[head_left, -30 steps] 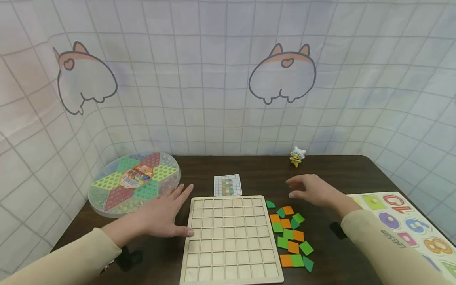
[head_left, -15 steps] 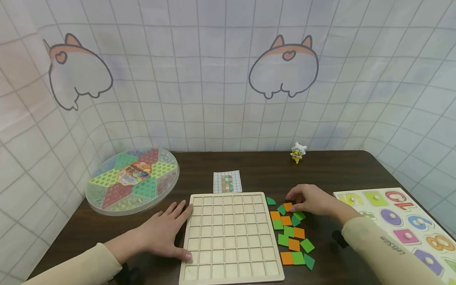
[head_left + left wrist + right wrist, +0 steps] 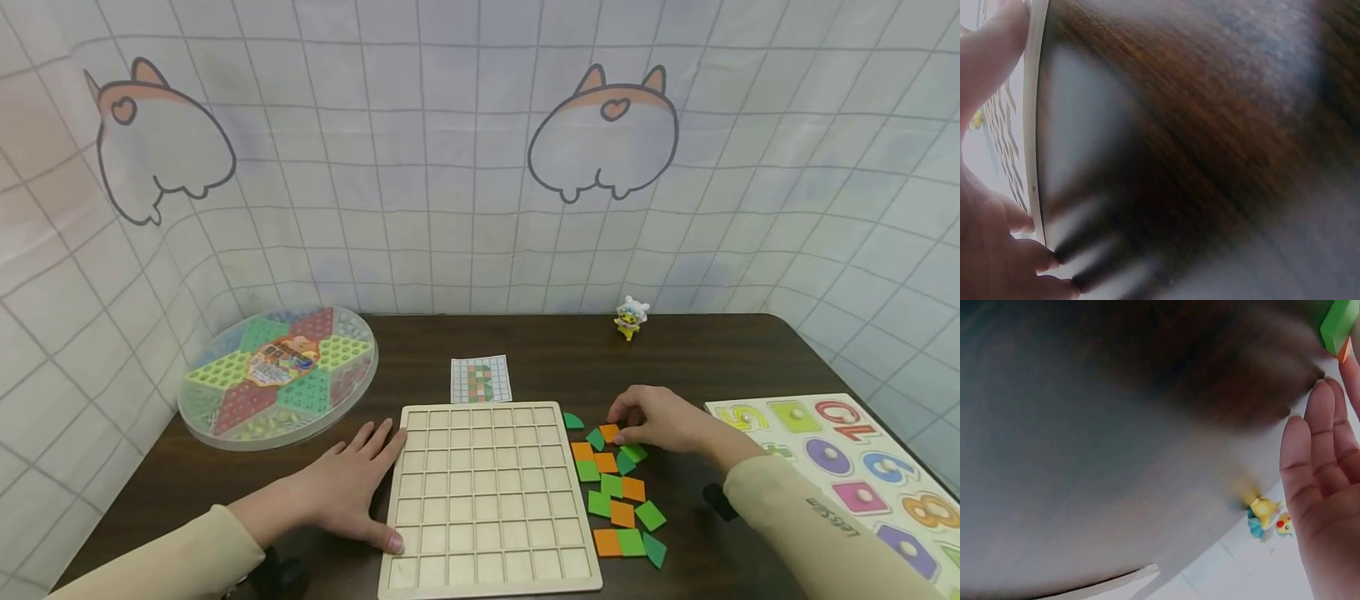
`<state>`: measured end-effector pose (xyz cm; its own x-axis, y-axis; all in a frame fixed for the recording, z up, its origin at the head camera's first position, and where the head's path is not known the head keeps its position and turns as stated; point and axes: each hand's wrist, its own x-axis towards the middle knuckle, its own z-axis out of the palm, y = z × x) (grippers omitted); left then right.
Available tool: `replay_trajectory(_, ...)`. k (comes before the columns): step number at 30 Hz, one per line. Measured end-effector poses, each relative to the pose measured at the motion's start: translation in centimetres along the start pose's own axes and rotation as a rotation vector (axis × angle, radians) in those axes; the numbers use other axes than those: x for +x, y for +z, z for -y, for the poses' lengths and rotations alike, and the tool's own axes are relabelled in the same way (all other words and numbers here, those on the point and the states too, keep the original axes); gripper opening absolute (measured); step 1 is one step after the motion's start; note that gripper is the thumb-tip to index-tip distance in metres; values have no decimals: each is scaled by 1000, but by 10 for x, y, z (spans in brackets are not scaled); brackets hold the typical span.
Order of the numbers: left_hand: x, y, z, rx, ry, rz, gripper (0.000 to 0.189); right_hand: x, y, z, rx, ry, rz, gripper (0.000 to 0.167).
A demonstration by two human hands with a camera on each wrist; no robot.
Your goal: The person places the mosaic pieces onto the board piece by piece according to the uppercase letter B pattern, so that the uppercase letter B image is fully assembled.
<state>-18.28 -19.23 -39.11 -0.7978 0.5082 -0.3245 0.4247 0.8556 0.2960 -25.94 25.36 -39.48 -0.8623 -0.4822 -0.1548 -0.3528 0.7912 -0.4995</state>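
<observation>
A wooden grid board (image 3: 485,506) lies in the middle of the table in the head view. My left hand (image 3: 337,492) rests along its left edge, fingers spread, with the thumb on the rim. Right of the board are several loose flat tiles: orange squares (image 3: 622,513), green squares (image 3: 632,543) and dark green rounded pieces (image 3: 654,550). At the far end of these, my right hand (image 3: 660,419) pinches an orange square tile (image 3: 608,432) with its thumb and fingers. The right wrist view shows a green tile (image 3: 1339,326) near those fingertips.
Behind the board lies a small printed pattern card (image 3: 481,379). A round Chinese checkers board (image 3: 281,379) sits at the left, a number puzzle board (image 3: 843,467) at the right. The small yellow-and-white figurine (image 3: 631,318) stands near the back edge.
My right hand has come down from above the table onto the orange square tile at the far end. The left hand has slid slightly down the board's left edge.
</observation>
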Motion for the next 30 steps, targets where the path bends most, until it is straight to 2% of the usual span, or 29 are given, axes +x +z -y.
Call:
replay_trajectory(13, -1, -1, -1, 0, -1, -13, 133, 4, -2, 4, -63, -9, -18, 17)
replay_trajectory(18, -1, -1, -2, -1, 3, -14, 133, 4, -4, 3, -42, 4, -7, 24)
replay_trajectory(22, -2, -1, -2, 1, -1, -8, 132, 5, -3, 5, -50, -13, 2, 19)
replay_trajectory(27, -2, -1, -1, 0, -4, 1, 132, 7, -6, 10, -58, 0, -46, 16)
replay_trajectory(30, -1, -1, -1, 1, -6, 4, 131, 9, -7, 16, -4, 5, -82, 18)
